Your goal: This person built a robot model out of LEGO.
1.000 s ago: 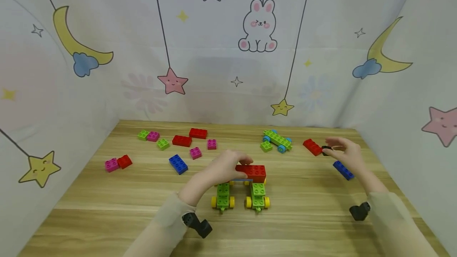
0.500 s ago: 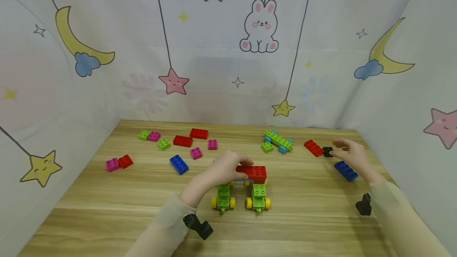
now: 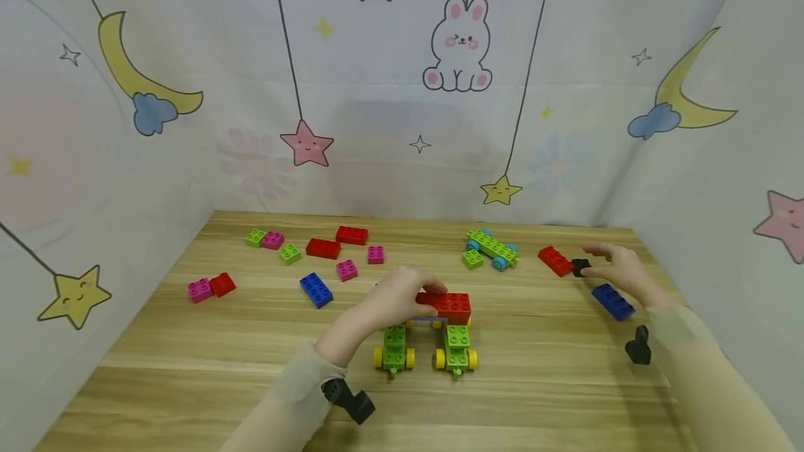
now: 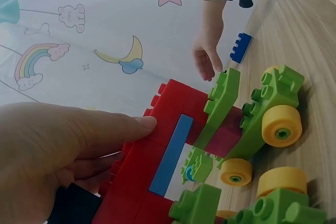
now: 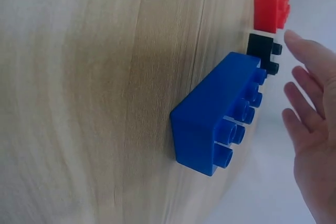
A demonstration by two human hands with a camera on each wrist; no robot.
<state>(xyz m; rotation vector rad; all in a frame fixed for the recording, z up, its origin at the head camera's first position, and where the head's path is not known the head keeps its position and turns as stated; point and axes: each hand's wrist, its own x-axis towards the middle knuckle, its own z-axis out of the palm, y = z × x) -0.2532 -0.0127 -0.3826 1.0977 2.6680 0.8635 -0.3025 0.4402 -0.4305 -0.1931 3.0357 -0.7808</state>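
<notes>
Wheeled build (image 3: 457,337), in hand

Near centre: red top (image 3: 455,307), gripped between thumb and fingers of the left hand (image 3: 400,295).
Right: blue brick (image 3: 613,302), laid nearest; beyond, black brick (image 3: 581,267), flanked by the right hand (image 3: 620,274), its fingers held apart, and a red brick (image 3: 555,261).
Far: green car (image 3: 493,248), placed left of these.

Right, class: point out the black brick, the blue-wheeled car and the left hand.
Black brick (image 5: 259,47), right wrist view: its side.
Blue-wheeled car (image 3: 492,247), head view: its green top.
Left hand (image 3: 398,295), head view: its back.
</notes>
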